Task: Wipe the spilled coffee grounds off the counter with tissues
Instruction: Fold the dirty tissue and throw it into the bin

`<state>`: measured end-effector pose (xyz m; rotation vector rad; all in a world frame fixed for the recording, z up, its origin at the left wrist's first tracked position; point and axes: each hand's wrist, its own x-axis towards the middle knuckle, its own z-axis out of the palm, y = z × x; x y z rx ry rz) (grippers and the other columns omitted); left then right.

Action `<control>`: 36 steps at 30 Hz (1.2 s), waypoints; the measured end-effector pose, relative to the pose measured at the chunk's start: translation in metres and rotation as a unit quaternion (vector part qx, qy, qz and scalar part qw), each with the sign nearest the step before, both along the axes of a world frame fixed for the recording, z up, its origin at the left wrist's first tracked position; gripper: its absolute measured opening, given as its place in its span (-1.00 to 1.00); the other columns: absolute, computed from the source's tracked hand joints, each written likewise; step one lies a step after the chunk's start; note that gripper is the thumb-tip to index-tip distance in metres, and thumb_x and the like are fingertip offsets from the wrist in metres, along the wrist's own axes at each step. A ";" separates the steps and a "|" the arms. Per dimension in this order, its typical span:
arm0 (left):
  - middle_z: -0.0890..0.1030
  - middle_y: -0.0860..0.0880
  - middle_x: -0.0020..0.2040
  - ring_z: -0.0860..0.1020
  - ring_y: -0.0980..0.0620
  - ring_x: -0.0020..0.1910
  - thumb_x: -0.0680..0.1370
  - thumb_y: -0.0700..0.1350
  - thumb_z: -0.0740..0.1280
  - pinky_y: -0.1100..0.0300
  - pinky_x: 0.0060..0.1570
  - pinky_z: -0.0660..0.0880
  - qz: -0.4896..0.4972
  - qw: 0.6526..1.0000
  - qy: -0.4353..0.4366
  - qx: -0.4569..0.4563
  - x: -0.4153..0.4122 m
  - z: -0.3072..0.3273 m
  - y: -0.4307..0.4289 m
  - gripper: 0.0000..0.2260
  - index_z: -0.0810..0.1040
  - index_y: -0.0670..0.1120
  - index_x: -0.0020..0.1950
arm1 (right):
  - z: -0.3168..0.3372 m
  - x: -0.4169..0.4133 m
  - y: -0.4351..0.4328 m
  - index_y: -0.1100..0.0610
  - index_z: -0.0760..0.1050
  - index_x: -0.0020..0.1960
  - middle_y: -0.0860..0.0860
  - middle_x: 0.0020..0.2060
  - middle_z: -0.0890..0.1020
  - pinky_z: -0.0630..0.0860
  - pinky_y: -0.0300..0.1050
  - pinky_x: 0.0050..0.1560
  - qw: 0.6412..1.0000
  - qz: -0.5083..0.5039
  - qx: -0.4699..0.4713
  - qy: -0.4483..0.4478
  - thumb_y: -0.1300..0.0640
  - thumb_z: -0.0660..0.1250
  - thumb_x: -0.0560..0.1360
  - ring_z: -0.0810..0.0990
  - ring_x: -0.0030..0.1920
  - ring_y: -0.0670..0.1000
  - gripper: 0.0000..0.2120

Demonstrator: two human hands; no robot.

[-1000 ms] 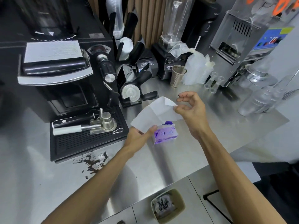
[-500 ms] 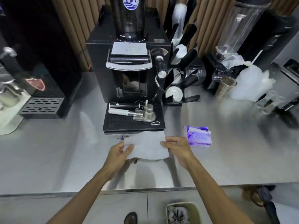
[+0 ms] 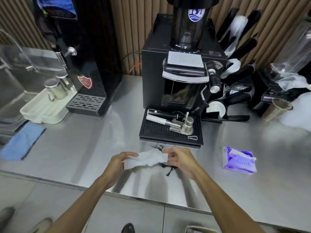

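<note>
Steel tabletop [image 3: 80, 148], brushed and reflective, runs the full width.

- Black coffee grinder [image 3: 183, 73] stands at the back edge, about centre.
- Black perforated drip tray [image 3: 168, 133] lies against the grinder's foot and carries metal tools.
- Blue cloth [image 3: 21, 142] lies flat near the left edge.
- Purple tissue pack [image 3: 239, 160] sits right of centre, well apart from the hands, with a white sheet poking out of its top.
- Left hand [image 3: 117, 163]: fingers curled, pinching the left end of a white tissue [image 3: 146, 158].
- Right hand [image 3: 180, 158]: fingers closed on the tissue's right end.
- The tissue is crumpled and stretched between the two hands, just in front of the drip tray, nearer the front edge of the tabletop. Cannot tell whether it touches the surface.
- Coffee grounds [image 3: 157, 146]: a dark scatter just beyond the tissue by the tray's front lip. More specks and a short dark streak lie under the right hand, toward the front edge.
</note>
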<state>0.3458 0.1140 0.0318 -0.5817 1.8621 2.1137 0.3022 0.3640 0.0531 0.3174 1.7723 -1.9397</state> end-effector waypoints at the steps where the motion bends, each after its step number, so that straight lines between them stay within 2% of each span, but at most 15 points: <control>1: 0.65 -0.20 0.09 0.60 -0.18 0.03 0.61 -0.21 0.08 0.17 -0.28 0.55 0.003 1.000 -0.003 0.007 -0.003 0.001 -0.008 -0.64 0.67 -0.26 -0.02 | -0.001 -0.004 -0.008 0.32 0.63 0.03 0.23 -0.05 0.69 0.63 0.07 0.01 1.000 0.009 -0.006 -0.003 0.21 0.36 0.54 0.68 -0.04 0.23 -0.82; 3: 0.65 -0.04 0.11 0.61 -0.09 0.03 0.61 -0.08 0.22 0.19 -0.18 0.54 0.001 1.000 -0.002 -0.016 -0.006 0.003 -0.026 -0.71 0.70 -0.18 -0.01 | -0.004 -0.011 -0.024 0.25 0.65 0.01 0.17 -0.01 0.68 0.64 0.00 -0.04 0.999 0.036 0.024 0.020 0.22 0.52 0.41 0.68 0.01 0.15 -0.80; 5: 0.67 0.11 0.05 0.61 0.06 0.01 0.51 -0.06 0.44 0.29 -0.09 0.52 -0.017 0.993 0.028 -0.115 -0.009 -0.001 -0.045 -0.89 0.72 -0.05 -0.04 | -0.009 -0.019 -0.042 0.12 0.66 -0.03 0.04 -0.01 0.66 0.63 -0.13 -0.08 0.987 0.072 0.120 0.077 0.24 0.57 0.32 0.65 0.03 0.01 -0.76; 7: 0.67 0.21 -0.06 0.60 0.16 -0.10 0.42 -0.13 0.54 0.41 -0.14 0.48 -0.042 0.975 0.074 -0.205 -0.011 -0.009 -0.063 -0.89 0.71 0.01 -0.08 | -0.014 -0.026 -0.062 0.04 0.66 -0.07 -0.10 -0.11 0.64 0.52 -0.33 -0.15 0.964 0.102 0.197 0.146 0.26 0.54 0.35 0.60 -0.09 -0.19 -0.79; 9: 0.65 0.28 -0.11 0.58 0.23 -0.18 0.42 -0.18 0.53 0.42 -0.15 0.46 -0.043 0.957 0.121 -0.258 -0.010 -0.015 -0.077 -0.83 0.68 0.03 -0.06 | -0.021 -0.033 -0.082 0.06 0.69 -0.05 -0.19 -0.19 0.61 0.40 -0.42 -0.17 0.931 0.133 0.251 0.230 0.29 0.46 0.41 0.53 -0.23 -0.26 -0.82; 12: 0.64 0.28 -0.02 0.58 0.30 -0.03 0.46 -0.20 0.49 0.38 0.03 0.47 -0.029 0.921 0.183 -0.341 -0.011 -0.026 -0.095 -0.78 0.67 0.05 0.06 | -0.031 -0.040 -0.109 0.18 0.69 0.02 -0.09 -0.15 0.60 0.37 -0.46 -0.10 0.859 0.187 0.312 0.361 0.36 0.36 0.45 0.50 -0.21 -0.21 -0.79; 15: 0.64 0.08 -0.04 0.60 0.15 -0.09 0.49 -0.28 0.43 0.35 0.01 0.49 -0.018 0.893 0.206 -0.399 -0.015 -0.035 -0.105 -0.80 0.70 -0.09 0.07 | -0.036 -0.050 -0.132 0.20 0.64 0.10 0.03 -0.05 0.53 0.45 -0.32 -0.09 0.795 0.274 0.359 0.405 0.24 0.37 0.47 0.53 -0.14 -0.05 -0.78; 18: 0.60 0.00 -0.09 0.61 -0.01 -0.17 0.50 -0.26 0.42 0.32 -0.11 0.46 -0.043 0.862 0.193 -0.467 -0.021 -0.046 -0.114 -0.86 0.71 -0.14 0.02 | -0.041 -0.066 -0.152 0.17 0.62 -0.07 0.04 -0.08 0.48 0.51 -0.14 -0.15 0.695 0.342 0.429 0.463 0.26 0.36 0.47 0.51 -0.14 0.04 -0.92; 21: 0.60 -0.07 -0.07 0.60 -0.11 -0.16 0.49 -0.24 0.42 0.13 -0.15 0.57 -0.098 0.808 0.218 -0.538 -0.021 -0.057 -0.119 -0.89 0.69 -0.15 -0.02 | -0.048 -0.081 -0.166 0.09 0.64 -0.27 0.00 -0.21 0.52 0.51 -0.11 -0.26 0.609 0.346 0.484 0.525 0.29 0.51 0.30 0.49 -0.16 0.05 -0.87; 23: 0.60 -0.09 -0.05 0.57 -0.14 -0.13 0.49 -0.19 0.42 0.03 -0.19 0.59 -0.119 0.784 0.236 -0.563 -0.019 -0.061 -0.118 -0.89 0.68 -0.15 -0.03 | -0.045 -0.083 -0.172 0.02 0.67 -0.26 -0.04 -0.15 0.55 0.44 -0.07 -0.16 0.547 0.344 0.532 0.547 0.19 0.54 0.29 0.45 -0.11 0.05 -0.90; 24: 0.59 -0.07 -0.04 0.55 -0.12 -0.13 0.49 -0.12 0.40 0.04 -0.19 0.58 -0.119 0.773 0.248 -0.572 -0.017 -0.063 -0.117 -0.88 0.68 -0.12 -0.04 | -0.042 -0.082 -0.173 0.00 0.68 -0.22 -0.05 -0.09 0.56 0.40 -0.06 -0.10 0.529 0.340 0.544 0.555 0.14 0.52 0.32 0.42 -0.06 0.05 -0.93; 27: 0.56 0.02 0.01 0.47 -0.08 -0.12 0.48 -0.01 0.37 0.08 -0.19 0.47 -0.111 0.743 0.286 -0.594 -0.011 -0.066 -0.110 -0.87 0.67 -0.03 -0.10 | -0.041 -0.074 -0.166 0.04 0.67 -0.14 -0.05 0.01 0.58 0.35 -0.01 -0.01 0.490 0.354 0.568 0.558 0.12 0.43 0.42 0.41 0.03 0.06 -0.95; 30: 0.54 0.05 0.01 0.43 -0.07 -0.08 0.50 -0.09 0.40 0.10 -0.23 0.36 -0.108 0.715 0.318 -0.613 -0.004 -0.069 -0.094 -0.94 0.67 0.01 -0.14 | -0.058 -0.062 -0.143 0.07 0.63 -0.04 -0.06 -0.09 0.61 0.31 -0.02 0.02 0.472 0.351 0.586 0.557 0.06 0.37 0.50 0.40 0.03 0.05 -0.88; 33: 0.59 0.06 -0.09 0.44 -0.05 -0.05 0.52 -0.12 0.38 0.10 -0.19 0.36 -0.128 0.707 0.339 -0.607 -0.001 -0.073 -0.079 -0.91 0.69 -0.01 -0.12 | -0.070 -0.057 -0.121 0.00 0.63 -0.04 -0.13 -0.13 0.61 0.27 -0.02 0.04 0.507 0.312 0.588 0.548 -0.02 0.34 0.53 0.35 0.04 0.01 -0.86; 36: 0.61 0.04 -0.14 0.44 -0.04 -0.05 0.48 -0.15 0.44 0.13 -0.13 0.33 -0.128 0.709 0.333 -0.609 -0.003 -0.071 -0.071 -0.96 0.69 -0.05 -0.10 | -0.067 -0.058 -0.112 -0.01 0.64 -0.11 -0.12 -0.19 0.63 0.25 -0.04 -0.03 0.521 0.268 0.568 0.579 0.05 0.44 0.46 0.34 -0.04 0.00 -0.97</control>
